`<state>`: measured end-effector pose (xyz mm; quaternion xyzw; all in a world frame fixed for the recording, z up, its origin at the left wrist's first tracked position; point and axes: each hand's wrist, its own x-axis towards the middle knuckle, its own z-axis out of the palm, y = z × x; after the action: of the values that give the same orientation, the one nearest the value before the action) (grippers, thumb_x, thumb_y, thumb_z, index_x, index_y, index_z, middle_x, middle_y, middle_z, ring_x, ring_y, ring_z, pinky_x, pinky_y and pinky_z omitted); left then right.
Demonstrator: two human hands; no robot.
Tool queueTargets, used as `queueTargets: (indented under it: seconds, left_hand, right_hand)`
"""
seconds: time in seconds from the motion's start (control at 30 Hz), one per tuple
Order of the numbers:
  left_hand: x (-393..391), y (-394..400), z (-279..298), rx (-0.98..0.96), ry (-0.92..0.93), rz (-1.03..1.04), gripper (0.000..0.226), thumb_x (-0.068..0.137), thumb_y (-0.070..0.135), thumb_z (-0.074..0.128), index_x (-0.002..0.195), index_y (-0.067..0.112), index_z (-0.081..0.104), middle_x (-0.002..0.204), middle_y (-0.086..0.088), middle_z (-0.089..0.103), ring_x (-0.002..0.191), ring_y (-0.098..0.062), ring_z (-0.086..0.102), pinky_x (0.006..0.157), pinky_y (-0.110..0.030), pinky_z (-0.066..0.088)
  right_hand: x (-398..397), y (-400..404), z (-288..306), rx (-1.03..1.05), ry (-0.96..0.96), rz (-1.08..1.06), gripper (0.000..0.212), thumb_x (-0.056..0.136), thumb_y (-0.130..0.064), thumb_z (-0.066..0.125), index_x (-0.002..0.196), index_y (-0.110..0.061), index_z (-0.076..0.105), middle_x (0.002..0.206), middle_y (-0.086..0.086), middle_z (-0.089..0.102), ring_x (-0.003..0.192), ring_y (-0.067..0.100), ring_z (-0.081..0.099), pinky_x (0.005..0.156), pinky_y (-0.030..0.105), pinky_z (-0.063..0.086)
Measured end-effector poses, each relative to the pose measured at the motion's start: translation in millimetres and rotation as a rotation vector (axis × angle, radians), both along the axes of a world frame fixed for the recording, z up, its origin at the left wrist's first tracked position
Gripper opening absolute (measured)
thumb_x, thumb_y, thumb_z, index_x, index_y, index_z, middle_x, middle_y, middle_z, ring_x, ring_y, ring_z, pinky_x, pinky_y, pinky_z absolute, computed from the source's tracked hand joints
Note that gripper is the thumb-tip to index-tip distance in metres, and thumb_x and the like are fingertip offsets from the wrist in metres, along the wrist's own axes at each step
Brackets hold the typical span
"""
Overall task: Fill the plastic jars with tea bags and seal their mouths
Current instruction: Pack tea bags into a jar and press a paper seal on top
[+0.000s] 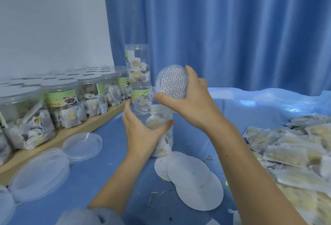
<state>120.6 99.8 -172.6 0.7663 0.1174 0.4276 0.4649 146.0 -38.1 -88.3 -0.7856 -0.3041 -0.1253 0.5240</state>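
A clear plastic jar (162,115) packed with tea bags stands upright on the blue cloth at centre, its mouth uncovered. My left hand (141,130) grips the jar's side, thumb across the front. My right hand (189,103) holds a clear lid (172,81) with a patterned seal liner inside, tilted just above and to the right of the jar's mouth. Loose tea bags (293,155) are heaped at the right. Round white seal discs (189,172) lie on the cloth in front of the jar.
Several filled, lidded jars (60,103) line a wooden shelf (84,128) at the left. Two jars are stacked (138,70) behind the held one. Spare clear lids (82,144) lie at lower left. A blue curtain hangs behind.
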Motion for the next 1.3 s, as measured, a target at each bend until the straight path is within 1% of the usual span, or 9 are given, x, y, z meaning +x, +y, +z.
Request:
queueTargets:
  seconds: [0.1, 0.23, 0.3, 0.37, 0.47, 0.63, 0.83, 1.2, 1.3]
  left_hand:
    - [8, 1, -19, -0.150, 0.137, -0.085, 0.133, 0.047, 0.038, 0.092, 0.147, 0.027, 0.005, 0.150, -0.003, 0.030, 0.135, -0.019, 0.035, 0.107, -0.042, 0.037]
    - [10, 12, -29, -0.147, 0.166, -0.081, 0.101, 0.045, 0.034, 0.092, 0.127, 0.027, 0.034, 0.131, 0.007, 0.050, 0.104, -0.008, 0.052, 0.077, -0.024, 0.044]
    - [7, 19, -27, 0.001, 0.089, -0.039, 0.099, 0.044, 0.031, 0.092, 0.125, 0.032, 0.036, 0.132, 0.012, 0.046, 0.113, -0.008, 0.047, 0.084, -0.025, 0.044]
    - [0, 25, -23, 0.170, 0.013, 0.022, 0.105, 0.045, 0.022, 0.091, 0.135, 0.027, 0.035, 0.134, 0.011, 0.042, 0.123, -0.013, 0.040, 0.100, -0.039, 0.041]
    - [-11, 30, -16, 0.388, -0.087, 0.116, 0.100, 0.043, 0.009, 0.084, 0.133, 0.013, 0.041, 0.127, 0.002, 0.045, 0.122, -0.019, 0.036, 0.102, -0.055, 0.034]
    - [-18, 34, -12, 0.678, -0.098, 0.164, 0.089, 0.047, 0.015, 0.076, 0.131, 0.001, 0.048, 0.134, -0.013, 0.049, 0.128, -0.037, 0.042, 0.104, -0.062, 0.027]
    - [-23, 36, -10, 0.487, -0.068, 0.140, 0.104, 0.038, 0.012, 0.083, 0.135, 0.009, 0.044, 0.134, -0.008, 0.047, 0.129, -0.030, 0.038, 0.107, -0.059, 0.024]
    - [-24, 42, -8, 0.618, -0.062, 0.135, 0.102, 0.041, 0.017, 0.083, 0.135, 0.008, 0.044, 0.135, -0.009, 0.047, 0.129, -0.034, 0.039, 0.107, -0.058, 0.024]
    - [-22, 42, -10, 0.586, -0.039, 0.072, 0.104, 0.042, 0.019, 0.083, 0.138, 0.009, 0.042, 0.138, -0.006, 0.045, 0.131, -0.029, 0.037, 0.112, -0.046, 0.019]
  right_hand:
    - [4, 0, -5, -0.010, 0.005, -0.018, 0.108, 0.067, -0.062, 0.070, 0.148, -0.036, 0.004, 0.143, -0.005, 0.019, 0.102, 0.002, 0.027, 0.083, 0.020, 0.025]
    - [7, -1, -8, 0.000, 0.031, -0.046, 0.099, 0.069, -0.061, 0.067, 0.147, -0.038, 0.010, 0.142, -0.003, 0.027, 0.102, 0.004, 0.031, 0.084, 0.020, 0.026]
    - [7, -2, -7, 0.047, 0.048, -0.027, 0.096, 0.065, -0.065, 0.066, 0.145, -0.038, 0.019, 0.138, -0.003, 0.036, 0.110, 0.005, 0.040, 0.086, 0.021, 0.033]
    - [8, -5, -5, 0.070, 0.091, -0.010, 0.095, 0.057, -0.070, 0.061, 0.141, -0.040, 0.029, 0.132, -0.008, 0.046, 0.117, 0.009, 0.049, 0.096, 0.028, 0.041]
    - [11, -13, -6, 0.000, 0.157, 0.030, 0.091, 0.051, -0.074, 0.063, 0.135, -0.048, 0.037, 0.121, -0.011, 0.057, 0.111, 0.008, 0.057, 0.098, 0.038, 0.046]
    - [11, -22, -12, -0.109, 0.160, 0.220, 0.089, 0.055, -0.050, 0.080, 0.134, -0.047, 0.040, 0.119, -0.014, 0.056, 0.098, 0.000, 0.062, 0.085, 0.023, 0.052]
    - [10, -22, -13, -0.313, -0.086, 0.325, 0.099, 0.052, -0.025, 0.092, 0.128, -0.055, 0.037, 0.133, -0.030, 0.040, 0.126, -0.006, 0.038, 0.095, 0.017, 0.042]
    - [13, -16, -21, -0.274, -0.125, 0.345, 0.099, 0.056, -0.012, 0.088, 0.128, -0.057, 0.037, 0.136, -0.032, 0.037, 0.131, -0.005, 0.034, 0.100, 0.032, 0.047]
    - [12, -18, -16, -0.387, -0.192, 0.345, 0.101, 0.056, -0.008, 0.086, 0.129, -0.058, 0.037, 0.145, -0.033, 0.027, 0.133, -0.009, 0.029, 0.103, 0.027, 0.039]
